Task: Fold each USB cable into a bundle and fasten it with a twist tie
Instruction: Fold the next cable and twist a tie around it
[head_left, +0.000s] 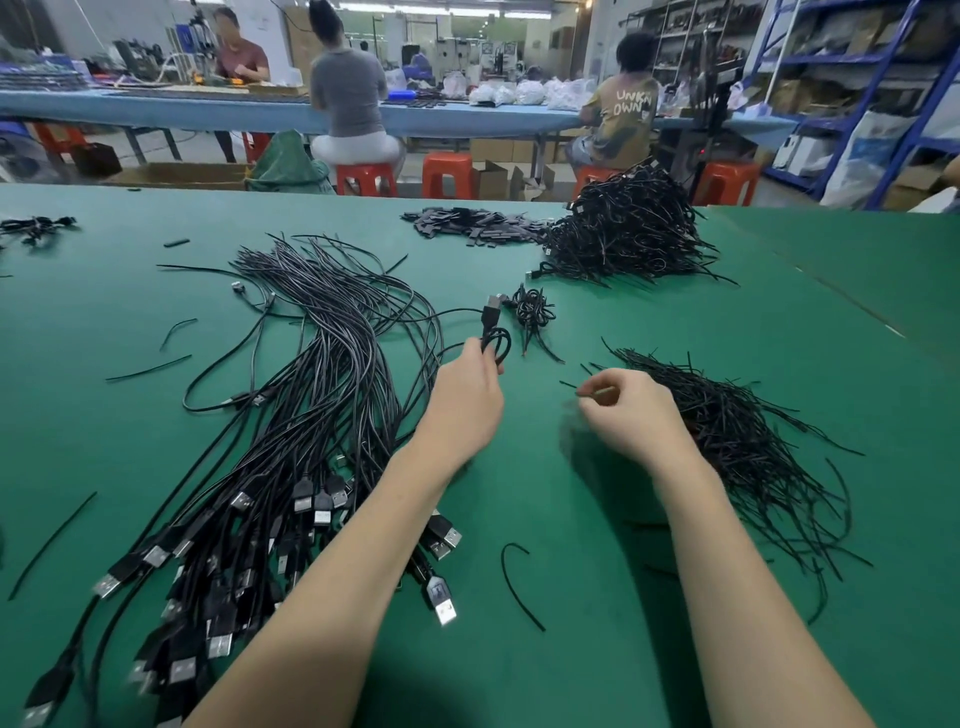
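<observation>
Green table (623, 519), left hand (462, 400) gripping cable (496, 343)

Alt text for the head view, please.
Left hand grips a partly coiled black USB cable above a green table; right hand pinches a thin black twist tie beside the tie pile.

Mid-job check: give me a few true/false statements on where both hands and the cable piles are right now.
1. The left hand holds a partly looped USB cable in its grip. True.
2. The right hand rests on the unfolded cables. False: it pinches a twist tie beside the twist tie pile.
3. The unfolded cables lie left of the left hand. True.
4. The finished bundle heap sits at the near table edge. False: it is at the far side of the green table.
</observation>
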